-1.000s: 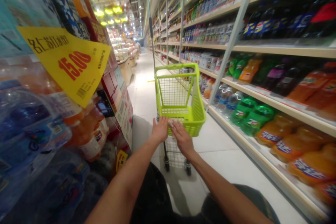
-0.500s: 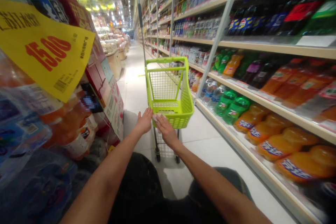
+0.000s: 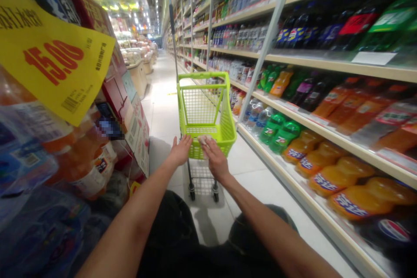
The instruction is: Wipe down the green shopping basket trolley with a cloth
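Note:
In front of me stands a lime-green shopping cart [image 3: 230, 132] with a plastic mesh basket on a dark wheeled frame. My left hand [image 3: 181, 151] rests at the near left corner of the basket, fingers stretched out and thumb raised, holding nothing. A small crumpled pale cloth [image 3: 203, 140], perhaps a tissue, is under the fingers of my right hand [image 3: 215, 157], which presses it on the near rim. The cart's basket has nothing visible in it.
To the right run shelves [image 3: 325, 63] of bottled drinks, with orange soda bottles [image 3: 352, 195] at the bottom. At left are stacked drink packs, a yellow price sign [image 3: 55, 61], and boxes [image 3: 137, 139]. A thin pole [image 3: 174, 34] rises beside the cart; tiled floor [image 3: 161, 95] stretches ahead.
My right hand has slid to the right along the near rim with the pale cloth, away from my left hand. My left hand stays at the left corner. The view has shifted slightly.

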Action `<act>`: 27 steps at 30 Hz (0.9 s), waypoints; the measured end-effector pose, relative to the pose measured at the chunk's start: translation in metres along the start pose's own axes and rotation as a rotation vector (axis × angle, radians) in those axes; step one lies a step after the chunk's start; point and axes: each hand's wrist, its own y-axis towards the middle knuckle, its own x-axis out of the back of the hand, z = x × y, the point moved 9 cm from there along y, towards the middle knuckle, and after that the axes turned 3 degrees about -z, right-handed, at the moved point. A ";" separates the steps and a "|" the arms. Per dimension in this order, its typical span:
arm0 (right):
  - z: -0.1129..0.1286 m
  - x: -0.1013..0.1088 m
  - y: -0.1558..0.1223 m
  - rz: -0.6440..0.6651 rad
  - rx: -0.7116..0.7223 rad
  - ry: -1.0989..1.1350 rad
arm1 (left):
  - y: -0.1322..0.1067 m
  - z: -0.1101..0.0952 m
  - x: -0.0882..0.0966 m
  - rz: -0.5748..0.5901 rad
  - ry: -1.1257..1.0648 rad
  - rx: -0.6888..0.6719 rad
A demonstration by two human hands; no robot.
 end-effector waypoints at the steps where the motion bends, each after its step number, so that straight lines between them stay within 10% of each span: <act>1: -0.008 0.007 0.007 -0.013 -0.022 -0.020 | 0.000 -0.001 0.000 -0.004 0.004 -0.003; 14: -0.050 0.022 -0.018 0.042 -0.019 -0.033 | -0.027 -0.034 0.008 -0.062 -0.021 0.018; 27: -0.099 0.072 -0.039 0.071 -0.141 -0.067 | -0.063 -0.116 0.012 -0.029 0.013 -0.094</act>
